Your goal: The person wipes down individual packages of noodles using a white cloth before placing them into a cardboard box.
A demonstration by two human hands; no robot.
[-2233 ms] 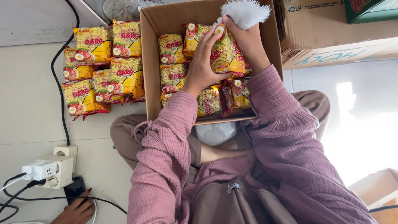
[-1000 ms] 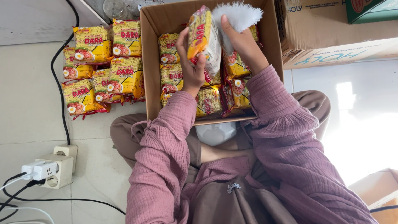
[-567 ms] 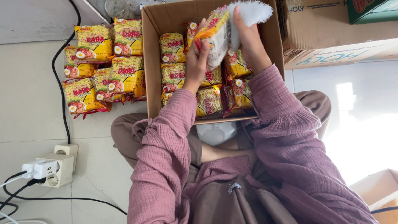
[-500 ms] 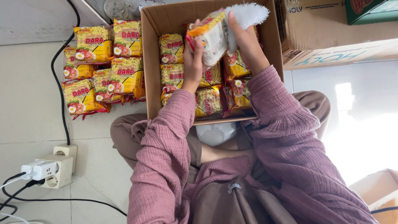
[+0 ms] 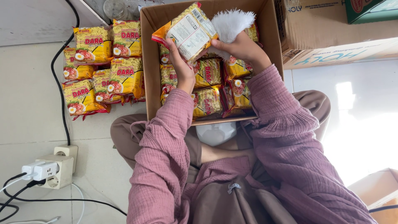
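My left hand (image 5: 181, 65) holds a yellow noodle packet (image 5: 187, 32) by its lower edge, lifted above the open cardboard box (image 5: 148, 62) with its white back panel facing me. My right hand (image 5: 241, 48) grips a white fluffy duster (image 5: 230, 23) pressed against the packet's right side. Inside the box lie several more yellow noodle packets (image 5: 207, 101). Both arms wear pink sleeves.
Several noodle packets (image 5: 101, 66) are stacked on the floor left of the box. A power strip with plugs (image 5: 52, 170) and black cables (image 5: 62, 95) lie at the lower left. More cardboard boxes (image 5: 331, 37) stand at the upper right, another at the lower right corner.
The packet was lifted out of the box and turned over, so its white back now faces up. The duster hand stayed against it.
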